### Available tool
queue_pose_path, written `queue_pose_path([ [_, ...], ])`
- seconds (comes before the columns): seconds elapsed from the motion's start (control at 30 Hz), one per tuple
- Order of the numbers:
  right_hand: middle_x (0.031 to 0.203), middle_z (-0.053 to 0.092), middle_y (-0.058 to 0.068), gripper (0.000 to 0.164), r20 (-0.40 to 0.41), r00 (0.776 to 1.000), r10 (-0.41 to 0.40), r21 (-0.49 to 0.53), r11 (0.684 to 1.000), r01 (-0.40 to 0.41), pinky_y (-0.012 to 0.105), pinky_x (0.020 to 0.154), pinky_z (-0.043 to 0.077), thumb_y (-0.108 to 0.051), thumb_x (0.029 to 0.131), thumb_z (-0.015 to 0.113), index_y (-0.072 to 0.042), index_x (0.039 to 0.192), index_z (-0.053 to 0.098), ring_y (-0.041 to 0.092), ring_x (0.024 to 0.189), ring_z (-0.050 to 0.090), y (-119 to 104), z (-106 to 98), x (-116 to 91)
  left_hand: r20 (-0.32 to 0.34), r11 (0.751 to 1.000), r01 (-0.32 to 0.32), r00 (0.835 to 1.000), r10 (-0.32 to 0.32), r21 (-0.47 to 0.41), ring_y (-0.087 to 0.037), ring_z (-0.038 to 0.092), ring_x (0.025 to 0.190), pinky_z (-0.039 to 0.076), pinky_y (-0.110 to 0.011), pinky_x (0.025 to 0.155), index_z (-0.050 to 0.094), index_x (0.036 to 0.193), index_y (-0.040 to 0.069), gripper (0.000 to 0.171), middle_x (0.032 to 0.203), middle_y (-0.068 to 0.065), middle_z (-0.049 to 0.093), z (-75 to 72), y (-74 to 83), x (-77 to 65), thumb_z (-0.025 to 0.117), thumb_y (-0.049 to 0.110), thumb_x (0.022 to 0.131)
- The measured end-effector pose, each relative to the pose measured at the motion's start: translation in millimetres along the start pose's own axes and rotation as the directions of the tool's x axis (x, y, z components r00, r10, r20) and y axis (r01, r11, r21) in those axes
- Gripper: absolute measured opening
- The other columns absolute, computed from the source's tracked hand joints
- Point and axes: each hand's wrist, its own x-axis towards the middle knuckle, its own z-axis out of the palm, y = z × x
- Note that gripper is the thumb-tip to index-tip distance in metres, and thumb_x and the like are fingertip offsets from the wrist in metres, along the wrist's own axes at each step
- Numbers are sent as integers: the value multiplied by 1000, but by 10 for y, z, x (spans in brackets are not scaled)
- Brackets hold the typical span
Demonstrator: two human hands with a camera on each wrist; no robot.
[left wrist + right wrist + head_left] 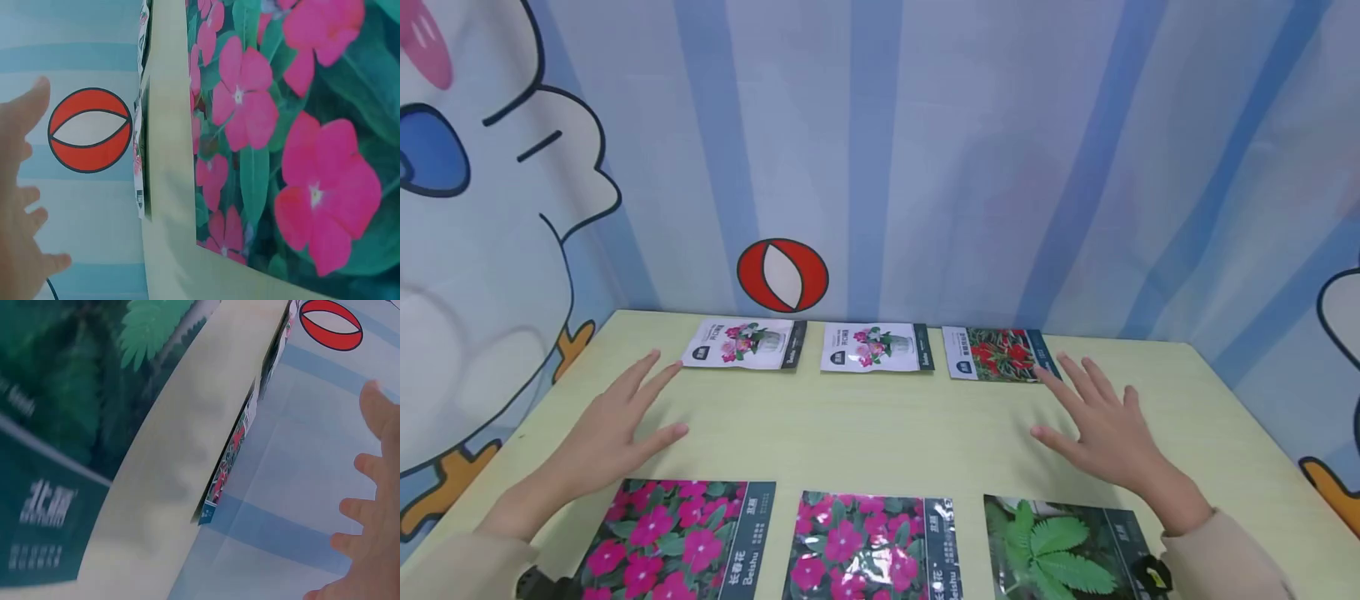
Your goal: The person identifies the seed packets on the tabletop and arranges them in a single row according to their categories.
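Note:
My left hand (613, 429) hovers over the left of the table, fingers spread and holding nothing. Its fingertips are near a white seed packet (741, 343) with a bouquet picture. My right hand (1105, 425) is also spread and empty, its fingertips by a packet with red flowers (1000, 354). Between them at the back lies another white bouquet packet (876, 347). In the front row are a pink-flower packet (670, 537), a second pink-flower packet (868, 546) and a green-leaf packet (1063, 550). The left wrist view shows pink flowers (325, 194) close up.
The pale wooden table (850, 433) stands against a blue striped curtain (925, 167) at its back edge. A red and white ball (782, 275) is printed on the curtain, and a large cartoon figure (490, 250) fills the left side.

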Motion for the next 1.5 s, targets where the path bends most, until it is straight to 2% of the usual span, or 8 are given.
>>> queue_pose_path([
  [0.17,146,29,22,66,49,999,21,37,999,-23,78,86,24,-45,89,58,-12,143,37,46,131,25,-20,87,101,-2,999,21,1000,-21,-42,-48,30,126,28,-69,92,34,142,5,72,145,-26,25,12,-7,31,65,38,86],
  [0.37,143,34,24,61,59,998,32,71,997,-36,73,83,33,-40,91,57,-7,140,41,46,127,32,-27,128,239,-30,986,85,995,-91,-140,-49,31,124,29,-68,92,37,138,0,63,140,-30,31,57,-59,112,63,29,89],
  [0.6,142,35,25,60,88,996,24,121,992,-34,69,89,34,-39,92,55,-7,141,39,46,126,34,-67,208,441,15,940,244,969,-248,-238,-51,32,121,32,-65,92,32,138,-6,61,136,-34,33,70,-175,229,56,28,94],
  [0.93,139,40,23,58,114,993,-1,98,995,-10,65,91,37,-38,91,58,-7,137,44,44,125,37,-245,261,758,67,886,308,950,-304,-348,-55,34,119,39,-64,88,26,141,-6,65,139,-35,29,60,-292,282,53,31,95],
  [1.1,138,43,21,58,123,992,-5,115,993,-10,60,95,36,-40,91,57,-6,137,45,41,125,40,-339,304,919,108,838,370,927,-358,-401,-54,33,122,37,-63,92,22,143,-4,68,140,-36,27,88,-322,314,50,36,96],
  [1.37,139,42,18,60,152,988,18,183,982,-46,58,97,36,-41,91,56,-9,140,41,39,126,39,-493,392,1155,160,730,476,873,-461,-490,-51,30,126,38,-59,94,8,147,0,81,141,-35,25,150,-435,390,51,44,93],
  [1.43,139,43,18,60,160,987,21,193,980,-52,57,97,37,-41,91,56,-9,140,42,38,126,40,-533,414,1211,157,724,490,863,-479,-486,-49,31,125,44,-54,90,9,147,1,83,141,-33,27,178,-477,409,51,47,92],
  [1.5,139,44,17,59,168,986,26,200,978,-59,57,97,37,-41,91,56,-9,139,43,37,126,41,-577,440,1267,167,706,489,863,-477,-511,-50,29,126,41,-56,93,7,148,1,85,141,-35,25,187,-510,422,51,47,92],
])
